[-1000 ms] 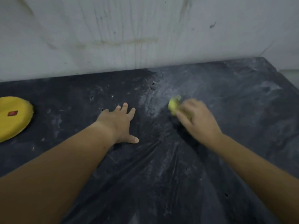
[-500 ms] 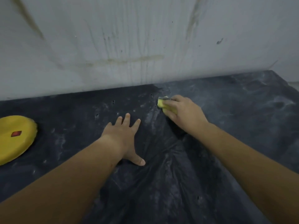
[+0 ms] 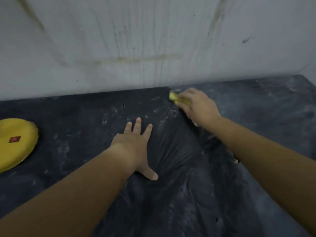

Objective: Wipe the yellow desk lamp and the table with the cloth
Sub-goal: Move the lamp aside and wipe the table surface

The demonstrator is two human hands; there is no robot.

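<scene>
**Cloth [image 3: 173, 96] now at back edge of table [image 3: 77, 130]**

Yellow desk lamp [image 3: 16, 142] sits far left, no hand near it. Left hand [image 3: 135, 144] lies flat on the wrinkled table, fingers spread. Right hand [image 3: 198, 106], curled round the cloth, has pushed it from mid-table to the wall [image 3: 153, 48] within a second. I judge the table wipe is progressing; the dusty right side remains.

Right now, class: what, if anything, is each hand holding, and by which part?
The right hand grips the yellow cloth, fingers curled over most of it; only one end shows. The left hand holds nothing; it lies flat on the table.
</scene>
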